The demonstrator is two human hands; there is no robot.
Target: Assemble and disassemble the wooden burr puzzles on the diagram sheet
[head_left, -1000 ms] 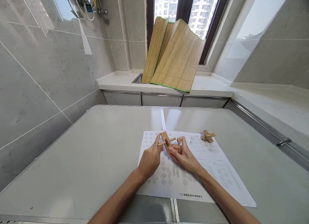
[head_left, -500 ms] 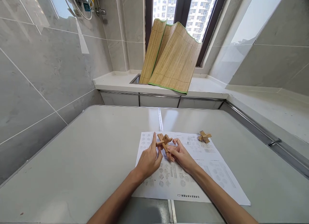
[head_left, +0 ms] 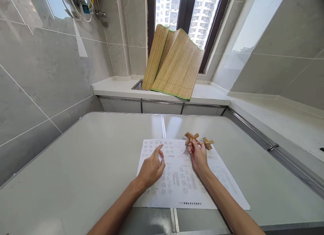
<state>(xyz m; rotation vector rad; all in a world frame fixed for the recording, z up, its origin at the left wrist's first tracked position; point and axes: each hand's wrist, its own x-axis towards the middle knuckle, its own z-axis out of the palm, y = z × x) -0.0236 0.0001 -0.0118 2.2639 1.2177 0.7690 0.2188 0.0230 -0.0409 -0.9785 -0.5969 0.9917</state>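
My right hand [head_left: 198, 154] pinches a wooden interlocking puzzle [head_left: 191, 137] made of crossed brown sticks, near the top right of the printed sheet. Just right of it lies a second wooden puzzle piece [head_left: 208, 143], a lighter cross-shaped block at the sheet's edge. The two almost meet, and I cannot tell whether they touch. My left hand [head_left: 152, 166] hovers over the left side of the paper sheet [head_left: 194, 194], fingers apart and holding nothing. Small diagrams and lines of text cover the sheet.
The sheet lies on a pale table [head_left: 101, 154] with a seam down its middle. Behind, a folded bamboo mat [head_left: 174, 66] leans on a white ledge [head_left: 113, 88] before a window. Tiled walls stand on both sides, with a shower fitting [head_left: 83, 4] at upper left.
My right hand has carried the crossed-stick puzzle rightward and away from me, beside the second one. My left hand has let go of it and sits slightly nearer me. The view has shifted slightly.
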